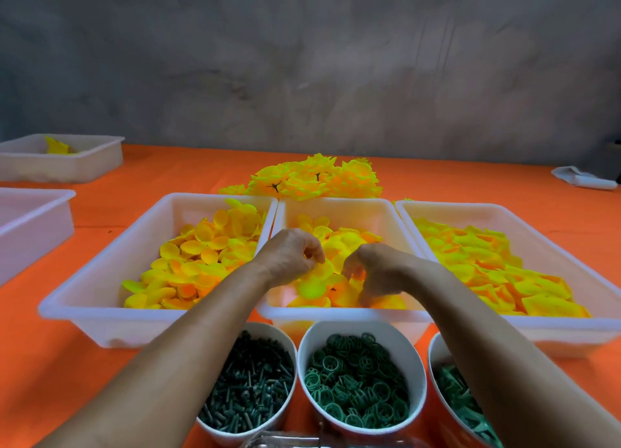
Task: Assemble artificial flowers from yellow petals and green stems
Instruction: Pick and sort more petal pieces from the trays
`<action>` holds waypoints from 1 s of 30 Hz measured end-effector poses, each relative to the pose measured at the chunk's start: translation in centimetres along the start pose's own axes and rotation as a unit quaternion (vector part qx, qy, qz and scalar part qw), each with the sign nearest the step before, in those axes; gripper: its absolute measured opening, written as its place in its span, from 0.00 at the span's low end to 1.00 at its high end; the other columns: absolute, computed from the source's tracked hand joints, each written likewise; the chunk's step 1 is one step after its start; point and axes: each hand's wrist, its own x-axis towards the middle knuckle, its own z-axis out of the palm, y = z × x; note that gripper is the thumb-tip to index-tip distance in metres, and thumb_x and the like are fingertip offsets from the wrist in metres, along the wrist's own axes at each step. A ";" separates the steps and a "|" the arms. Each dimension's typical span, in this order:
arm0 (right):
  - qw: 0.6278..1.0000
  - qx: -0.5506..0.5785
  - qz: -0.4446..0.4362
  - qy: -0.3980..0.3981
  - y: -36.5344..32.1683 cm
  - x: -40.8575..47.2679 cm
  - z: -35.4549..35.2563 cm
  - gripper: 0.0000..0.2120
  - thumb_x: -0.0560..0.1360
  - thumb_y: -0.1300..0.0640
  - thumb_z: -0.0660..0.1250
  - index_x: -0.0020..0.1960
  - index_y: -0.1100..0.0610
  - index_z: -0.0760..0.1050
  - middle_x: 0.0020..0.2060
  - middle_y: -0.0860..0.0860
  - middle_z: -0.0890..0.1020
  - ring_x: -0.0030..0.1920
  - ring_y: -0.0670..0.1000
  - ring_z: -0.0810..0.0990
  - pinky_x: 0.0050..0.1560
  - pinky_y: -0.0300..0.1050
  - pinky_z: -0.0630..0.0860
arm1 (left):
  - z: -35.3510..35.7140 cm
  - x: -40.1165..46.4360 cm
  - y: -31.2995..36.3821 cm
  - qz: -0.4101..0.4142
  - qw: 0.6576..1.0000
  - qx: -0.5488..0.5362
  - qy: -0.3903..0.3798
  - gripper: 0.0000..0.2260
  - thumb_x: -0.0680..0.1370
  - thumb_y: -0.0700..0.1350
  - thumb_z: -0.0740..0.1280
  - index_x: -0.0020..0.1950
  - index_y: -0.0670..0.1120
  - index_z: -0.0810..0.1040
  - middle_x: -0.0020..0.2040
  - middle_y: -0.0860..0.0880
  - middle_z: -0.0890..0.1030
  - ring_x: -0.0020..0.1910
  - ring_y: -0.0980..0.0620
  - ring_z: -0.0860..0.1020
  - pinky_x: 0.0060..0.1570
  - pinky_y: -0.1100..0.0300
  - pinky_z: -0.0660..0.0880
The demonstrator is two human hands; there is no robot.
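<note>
Orange table (470, 182) — white trays (100, 300) of yellow petals (198, 263) — grey wall (302, 61) behind.

Both hands (289, 256) (373, 273) pinch yellow petals (312, 288) in the middle tray (342, 313).

Two bare forearms entered from the bottom edge, each ending in a bare hand. No sleeve, cuff or glove covered either arm within view. The left hand (291, 258) and the right hand (376, 273) showed no ring, and neither wrist carried a watch or band. Tendons and knuckle ridges stood out on the backs of both hands.
</note>
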 end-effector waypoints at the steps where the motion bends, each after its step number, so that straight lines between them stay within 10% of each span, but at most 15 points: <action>1: 1.000 0.000 -0.005 0.021 0.1 0.0 0.2 0.22 0.66 0.60 0.75 0.59 0.50 0.78 0.55 0.53 0.80 0.53 0.53 0.79 0.42 0.38 0.71 | 0.0 0.0 0.0 0.001 1.000 -0.005 -0.001 0.07 0.74 0.36 0.68 0.45 0.46 0.84 0.45 0.47 0.81 0.43 0.51 0.78 0.46 0.57 0.76; 15: 0.986 -0.031 -0.030 0.161 1.0 -0.3 -0.5 0.06 0.70 0.67 0.63 0.36 0.62 0.75 0.34 0.62 0.73 0.36 0.57 0.69 0.40 0.45 0.70 | 0.0 0.3 -0.6 -0.002 0.994 -0.108 0.029 0.08 0.73 0.33 0.68 0.45 0.44 0.83 0.38 0.52 0.80 0.39 0.57 0.77 0.41 0.65 0.74; 19: 0.971 0.003 -0.008 0.239 1.5 -1.1 -2.6 0.10 0.70 0.68 0.63 0.38 0.56 0.79 0.36 0.56 0.79 0.40 0.55 0.75 0.62 0.54 0.68 | 0.1 0.4 -0.8 0.010 0.995 -0.102 0.004 0.08 0.74 0.34 0.68 0.45 0.46 0.83 0.37 0.58 0.78 0.37 0.62 0.75 0.38 0.68 0.71; 26: 0.963 0.178 0.034 0.200 2.1 -2.3 -4.9 0.16 0.70 0.72 0.62 0.41 0.52 0.81 0.36 0.55 0.82 0.28 0.53 0.79 0.22 0.39 0.76 | 0.3 0.4 -0.9 0.013 0.998 -0.066 -0.016 0.09 0.72 0.35 0.70 0.46 0.49 0.84 0.36 0.60 0.77 0.34 0.62 0.74 0.36 0.68 0.70; 30: 0.909 0.308 0.037 0.280 2.8 -0.8 -3.7 0.11 0.70 0.72 0.66 0.43 0.58 0.82 0.33 0.54 0.80 0.30 0.51 0.77 0.33 0.47 0.80 | 0.2 0.4 -0.8 0.007 0.995 -0.096 -0.014 0.10 0.72 0.34 0.70 0.45 0.48 0.83 0.40 0.54 0.80 0.39 0.57 0.76 0.41 0.62 0.74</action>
